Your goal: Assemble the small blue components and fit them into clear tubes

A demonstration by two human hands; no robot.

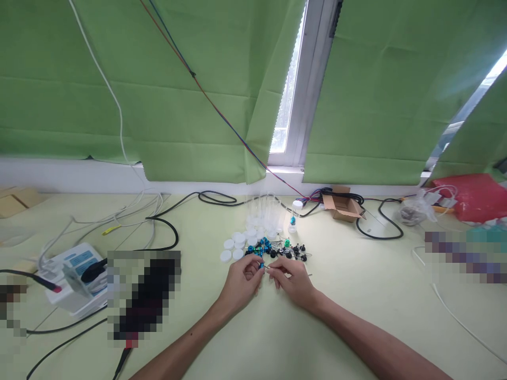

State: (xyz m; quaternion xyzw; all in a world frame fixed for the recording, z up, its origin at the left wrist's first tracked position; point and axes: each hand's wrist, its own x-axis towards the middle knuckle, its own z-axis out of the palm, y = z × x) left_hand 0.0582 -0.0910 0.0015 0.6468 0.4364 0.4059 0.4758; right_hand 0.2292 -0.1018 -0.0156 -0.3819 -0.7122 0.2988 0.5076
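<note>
"What's in each grip?"
"The left hand [243, 275] pinches a small blue piece [262, 265], to the near right of the white lids [225, 256]; the right hand [293, 278] pinches a thin metal piece [266, 268]."
"And the clear tubes [272, 217]?"
"On the desk [368, 285], behind the lids."

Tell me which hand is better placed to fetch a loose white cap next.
Likely the left hand: the white caps lie just beyond it, while the right hand is farther off. The left seems to hold a blue piece, though.
</note>
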